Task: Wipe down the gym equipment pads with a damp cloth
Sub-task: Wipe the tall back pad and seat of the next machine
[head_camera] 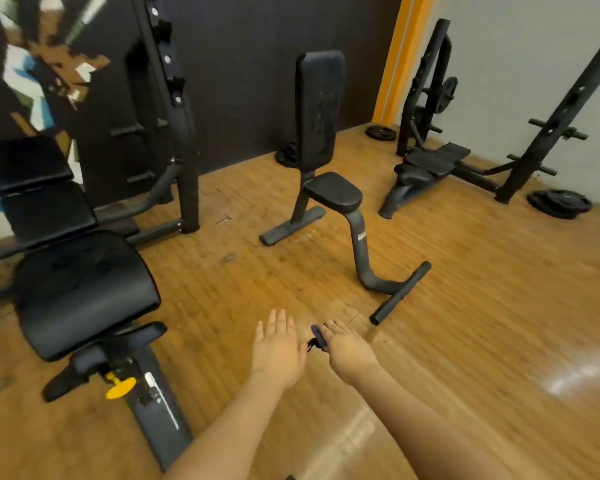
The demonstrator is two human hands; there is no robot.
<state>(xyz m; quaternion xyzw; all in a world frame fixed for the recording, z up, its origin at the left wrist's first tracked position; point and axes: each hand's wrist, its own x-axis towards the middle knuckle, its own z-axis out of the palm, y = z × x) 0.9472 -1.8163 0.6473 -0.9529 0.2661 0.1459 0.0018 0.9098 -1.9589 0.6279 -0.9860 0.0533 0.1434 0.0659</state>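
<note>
Hands reaching out: left hand lying open and empty, right hand pinching a small dark object; bench pad sitting nearer the left, lengthwise away.

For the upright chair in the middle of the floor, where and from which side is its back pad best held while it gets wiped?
Probably grip the back pad at its top edge, reaching over from the front above the seat. The pad stands tall, narrow and nearly upright, its top is free, and a wall stands behind it.

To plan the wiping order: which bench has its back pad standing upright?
The middle bench, with its tall upright back pad; the left bench and right bench lie low.
</note>
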